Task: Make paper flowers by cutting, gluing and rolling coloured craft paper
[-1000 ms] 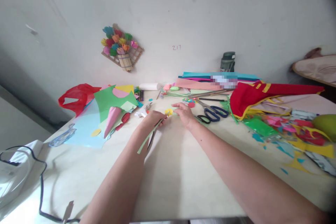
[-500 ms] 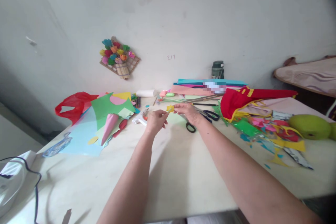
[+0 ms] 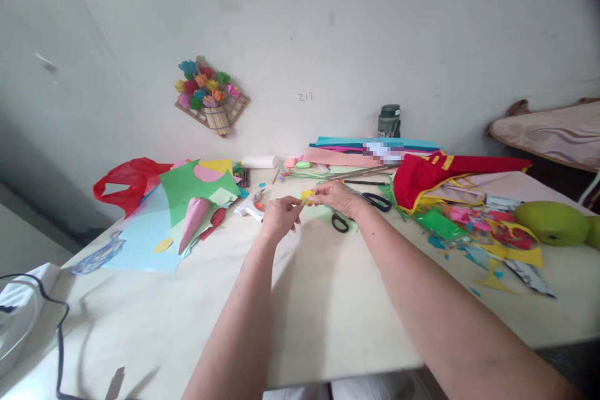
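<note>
A small yellow paper piece (image 3: pixel 307 194) is pinched between my two hands over the middle of the table. My left hand (image 3: pixel 280 217) grips its left side with thumb and fingers together. On the other side, my right hand (image 3: pixel 340 198) holds it by the fingertips. Black-handled scissors (image 3: pixel 340 222) lie beneath and beside my right hand, with another dark handle (image 3: pixel 377 201) just right of it. A white glue gun (image 3: pixel 250 207) rests left of my left hand. The paper's exact shape is too small to make out.
On the left lie coloured paper sheets (image 3: pixel 140 244), a pink paper cone (image 3: pixel 194 222) and a red plastic bag (image 3: pixel 135 182). To the right are a red cloth (image 3: pixel 422 181), paper scraps (image 3: pixel 497 275) and a green fruit (image 3: pixel 553 223). A power strip (image 3: pixel 28 290) with cable sits front left.
Both hands stay at nearly the same place, still on the yellow paper. My right fingers have closed in nearer to the left ones. The whole view has shifted slightly.
</note>
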Demonstrator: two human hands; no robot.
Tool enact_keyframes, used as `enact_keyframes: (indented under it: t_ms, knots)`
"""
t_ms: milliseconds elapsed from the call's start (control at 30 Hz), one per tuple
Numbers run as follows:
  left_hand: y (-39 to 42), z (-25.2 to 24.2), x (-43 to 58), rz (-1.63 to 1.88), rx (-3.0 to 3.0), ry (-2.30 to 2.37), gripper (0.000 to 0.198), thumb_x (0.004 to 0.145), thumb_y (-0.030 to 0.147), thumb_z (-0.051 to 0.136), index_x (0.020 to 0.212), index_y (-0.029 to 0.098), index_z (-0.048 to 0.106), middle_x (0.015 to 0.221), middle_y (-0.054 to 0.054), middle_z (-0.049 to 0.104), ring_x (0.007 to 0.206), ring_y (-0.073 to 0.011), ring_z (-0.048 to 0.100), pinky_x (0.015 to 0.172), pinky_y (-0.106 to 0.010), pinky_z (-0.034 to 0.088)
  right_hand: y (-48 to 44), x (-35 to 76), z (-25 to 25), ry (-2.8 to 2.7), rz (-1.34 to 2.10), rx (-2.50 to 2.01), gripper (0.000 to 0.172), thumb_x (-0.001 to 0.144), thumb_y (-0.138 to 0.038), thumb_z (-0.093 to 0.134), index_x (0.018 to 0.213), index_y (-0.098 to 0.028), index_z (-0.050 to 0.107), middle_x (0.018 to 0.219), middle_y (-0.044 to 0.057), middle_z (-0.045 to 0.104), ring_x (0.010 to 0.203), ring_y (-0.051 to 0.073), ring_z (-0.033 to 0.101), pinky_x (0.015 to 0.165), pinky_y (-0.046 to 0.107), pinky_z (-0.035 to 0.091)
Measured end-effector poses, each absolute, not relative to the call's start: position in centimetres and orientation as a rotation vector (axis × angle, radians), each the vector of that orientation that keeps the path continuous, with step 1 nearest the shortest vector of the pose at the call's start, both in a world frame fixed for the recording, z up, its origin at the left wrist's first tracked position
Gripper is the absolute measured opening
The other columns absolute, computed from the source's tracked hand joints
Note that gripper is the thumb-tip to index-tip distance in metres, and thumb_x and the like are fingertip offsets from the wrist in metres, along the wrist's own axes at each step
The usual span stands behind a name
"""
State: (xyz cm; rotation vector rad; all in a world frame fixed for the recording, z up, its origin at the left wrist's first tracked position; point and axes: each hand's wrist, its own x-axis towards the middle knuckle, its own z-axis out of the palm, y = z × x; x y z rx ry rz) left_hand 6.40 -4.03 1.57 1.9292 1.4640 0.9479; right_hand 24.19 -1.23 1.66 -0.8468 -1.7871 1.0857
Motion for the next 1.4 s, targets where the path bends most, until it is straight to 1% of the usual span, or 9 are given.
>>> enact_keyframes:
  t_ms: [167,433,533,633,767,833,1000,1133,1400]
  knots:
    - [-3.9,1.5,6.5,0.893,1.92,1.482,0.019,0.074,0.029,0.051,0.079,0.015,0.062,0.048,0.001,0.058,0.033,-0.007,0.048,0.035,-0.016,0.035,-1.4,24.1,1.9,-1.833,0.992,-0.94,0.024,0.064,-0.035,0.063,0.069,-0.012,0.067,0.061,0.001,0.06,0.058,0.01,0.049,0.058,0.023,0.036]
    - [-4.1,1.7,6.7,0.857,1.905,1.519,0.017,0.074,0.029,0.053,0.076,0.014,0.062,0.048,0.0,0.059,0.034,-0.0066,0.048,0.035,-0.015,0.033,-1.2,24.0,1.7,-1.842,0.921,-1.027,0.021,0.064,-0.032,0.062,0.065,-0.012,0.067,0.062,0.002,0.062,0.059,0.012,0.052,0.059,0.024,0.039]
    - [-4.3,1.9,6.9,0.871,1.878,1.53,0.018,0.072,0.029,0.055,0.076,0.014,0.062,0.047,0.0,0.058,0.034,-0.0062,0.048,0.036,-0.015,0.033,-1.5,23.7,1.9,-1.782,0.976,-1.007,0.018,0.061,-0.028,0.063,0.072,-0.014,0.067,0.066,0.003,0.064,0.061,0.012,0.055,0.06,0.024,0.042]
    - [-4.3,2.0,6.9,0.888,1.858,1.535,0.017,0.072,0.029,0.056,0.077,0.014,0.062,0.047,0.0,0.058,0.034,-0.0062,0.047,0.036,-0.015,0.034,-1.9,23.5,2.2,-1.681,0.975,-1.031,0.019,0.059,-0.024,0.066,0.075,-0.015,0.065,0.065,0.002,0.065,0.061,0.013,0.057,0.06,0.025,0.043]
    - [-4.1,1.8,6.8,0.894,1.884,1.517,0.016,0.073,0.027,0.053,0.077,0.015,0.062,0.047,0.001,0.058,0.033,-0.0066,0.048,0.035,-0.015,0.033,-1.8,23.4,2.3,-1.647,0.915,-1.049,0.016,0.057,-0.026,0.067,0.067,-0.014,0.063,0.062,0.002,0.064,0.059,0.013,0.057,0.058,0.024,0.043]
    - [-4.1,1.8,6.7,0.897,1.899,1.518,0.016,0.073,0.026,0.052,0.077,0.015,0.062,0.048,0.0,0.058,0.034,-0.0067,0.048,0.035,-0.015,0.034,-1.6,23.5,2.1,-1.651,0.918,-1.036,0.017,0.056,-0.027,0.068,0.066,-0.014,0.063,0.063,0.002,0.064,0.059,0.013,0.057,0.058,0.024,0.043]
    - [-3.9,1.6,6.7,0.905,1.939,1.499,0.016,0.074,0.026,0.05,0.076,0.015,0.061,0.05,0.0,0.059,0.035,-0.0066,0.049,0.037,-0.015,0.035,-0.8,23.7,1.3,-1.747,0.945,-0.996,0.02,0.06,-0.029,0.065,0.072,-0.014,0.067,0.064,0.003,0.064,0.058,0.012,0.056,0.057,0.024,0.042]
    - [-3.8,1.4,6.6,0.909,1.939,1.473,0.015,0.074,0.025,0.05,0.077,0.015,0.061,0.05,0.0,0.059,0.035,-0.0067,0.049,0.036,-0.016,0.034,-0.6,23.9,1.1,-1.851,0.907,-0.988,0.021,0.062,-0.033,0.064,0.071,-0.014,0.069,0.062,0.003,0.064,0.057,0.011,0.054,0.055,0.023,0.041]
    - [-4.0,1.6,6.4,0.862,1.91,1.429,0.018,0.073,0.03,0.053,0.076,0.014,0.061,0.048,0.0,0.058,0.034,-0.0065,0.048,0.033,-0.015,0.033,-2.1,23.9,2.6,-1.904,0.966,-0.987,0.021,0.065,-0.034,0.061,0.067,-0.015,0.069,0.063,0.003,0.064,0.056,0.01,0.052,0.057,0.022,0.041]
